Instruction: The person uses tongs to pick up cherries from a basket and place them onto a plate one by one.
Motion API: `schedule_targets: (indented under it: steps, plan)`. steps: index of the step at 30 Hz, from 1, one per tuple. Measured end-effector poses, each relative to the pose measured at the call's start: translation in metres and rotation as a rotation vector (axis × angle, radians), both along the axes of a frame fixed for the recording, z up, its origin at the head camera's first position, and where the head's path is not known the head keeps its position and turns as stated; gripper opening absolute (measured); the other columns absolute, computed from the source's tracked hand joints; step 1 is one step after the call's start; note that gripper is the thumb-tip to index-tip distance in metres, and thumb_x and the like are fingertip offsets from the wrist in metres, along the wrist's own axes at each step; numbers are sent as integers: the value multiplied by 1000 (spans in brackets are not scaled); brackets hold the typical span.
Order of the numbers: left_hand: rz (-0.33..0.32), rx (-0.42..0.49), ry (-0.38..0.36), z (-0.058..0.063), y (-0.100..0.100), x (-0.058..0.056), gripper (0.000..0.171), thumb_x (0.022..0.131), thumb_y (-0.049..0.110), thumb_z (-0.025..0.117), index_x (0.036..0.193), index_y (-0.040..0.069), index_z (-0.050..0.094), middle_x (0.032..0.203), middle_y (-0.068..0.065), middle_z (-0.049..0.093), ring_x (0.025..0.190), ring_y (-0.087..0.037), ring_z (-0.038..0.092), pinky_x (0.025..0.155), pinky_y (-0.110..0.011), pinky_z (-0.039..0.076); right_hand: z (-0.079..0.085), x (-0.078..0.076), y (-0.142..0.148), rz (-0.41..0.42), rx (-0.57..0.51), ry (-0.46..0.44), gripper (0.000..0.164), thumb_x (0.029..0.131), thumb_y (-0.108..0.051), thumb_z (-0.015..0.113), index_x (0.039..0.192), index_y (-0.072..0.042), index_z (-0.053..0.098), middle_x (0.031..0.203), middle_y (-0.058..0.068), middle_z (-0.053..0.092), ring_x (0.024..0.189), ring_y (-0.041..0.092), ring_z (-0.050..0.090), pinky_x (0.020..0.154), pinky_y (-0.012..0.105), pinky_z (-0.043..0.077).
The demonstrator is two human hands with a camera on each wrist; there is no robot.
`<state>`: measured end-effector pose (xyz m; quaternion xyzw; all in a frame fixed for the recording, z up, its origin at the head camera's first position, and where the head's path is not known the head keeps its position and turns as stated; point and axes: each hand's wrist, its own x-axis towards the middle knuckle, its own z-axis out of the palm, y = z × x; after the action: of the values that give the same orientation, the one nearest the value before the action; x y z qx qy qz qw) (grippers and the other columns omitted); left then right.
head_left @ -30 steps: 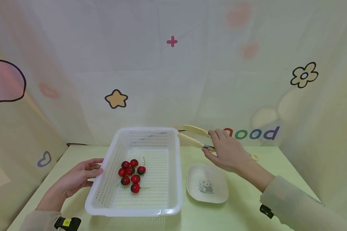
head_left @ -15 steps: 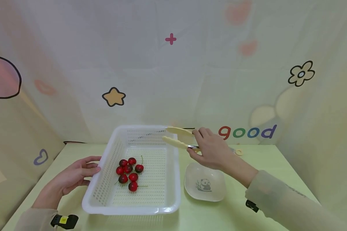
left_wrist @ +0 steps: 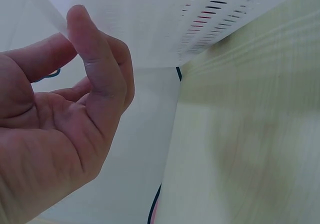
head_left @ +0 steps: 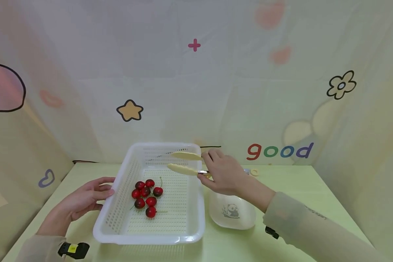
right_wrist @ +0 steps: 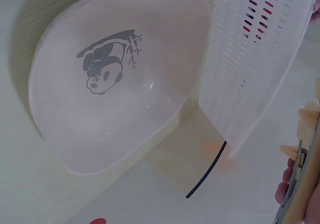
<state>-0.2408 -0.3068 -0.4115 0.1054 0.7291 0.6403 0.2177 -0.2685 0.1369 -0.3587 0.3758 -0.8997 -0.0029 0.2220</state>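
Observation:
A white perforated plastic basket [head_left: 175, 233] stands on the table with several dark red cherries [head_left: 145, 191] in its left half, some with stems. My left hand [head_left: 82, 200] holds the basket's left rim between thumb and fingers; in the left wrist view the curled fingers [left_wrist: 100, 64] meet the basket wall. My right hand [head_left: 224, 174] grips a pair of tongs [head_left: 183, 169] with cream tips and metal arms. Those tips are spread apart above the basket's back right part, with nothing between them. At the right wrist view's edge, part of the tongs [right_wrist: 306, 174] shows.
Right of the basket sits a white square dish [head_left: 232, 214] with a panda drawing, partly hidden behind my right hand and forearm. A pale green table [head_left: 291, 203] lies beneath everything. Printed cloth [head_left: 170, 80] hangs behind and at both sides.
My right hand has carried the tongs leftward, from beside the basket's right rim to over its inside. My left hand stays at the left rim. The cherries keep their places.

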Motion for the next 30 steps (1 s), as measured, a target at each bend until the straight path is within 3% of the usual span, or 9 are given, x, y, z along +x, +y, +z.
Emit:
schedule_targets:
  steps: [8, 16, 22, 30]
  plan:
    - [5, -5, 3, 1, 3, 0, 66, 106, 16, 59, 154, -11, 21, 121, -8, 65, 105, -26, 68, 85, -48, 57, -6, -1, -15, 8, 162, -21, 57, 104, -46, 47, 134, 2, 48, 107, 10, 50, 96, 25, 49, 69, 35, 45]
    - [-1, -9, 9, 4, 2, 1, 66, 106, 16, 58, 153, -12, 20, 120, -8, 65, 105, -25, 68, 85, -48, 57, -8, -2, -34, 20, 256, -34, 48, 105, -49, 44, 122, -4, 49, 96, 5, 43, 84, 21, 43, 63, 31, 38]
    - [-6, -3, 9, 3, 0, 1, 66, 106, 16, 58, 153, -11, 21, 120, -9, 65, 105, -25, 68, 86, -48, 56, -11, -1, -48, -9, 342, -64, 50, 106, -50, 42, 125, -5, 51, 102, 5, 48, 89, 21, 46, 67, 32, 41]
    - [-7, 7, 7, 0, 0, 1, 65, 106, 16, 58, 153, -10, 22, 120, -7, 65, 105, -24, 68, 86, -47, 56, -17, 4, -63, -55, 422, -46, 54, 106, -53, 42, 133, -6, 53, 123, 8, 55, 105, 23, 52, 76, 35, 48]
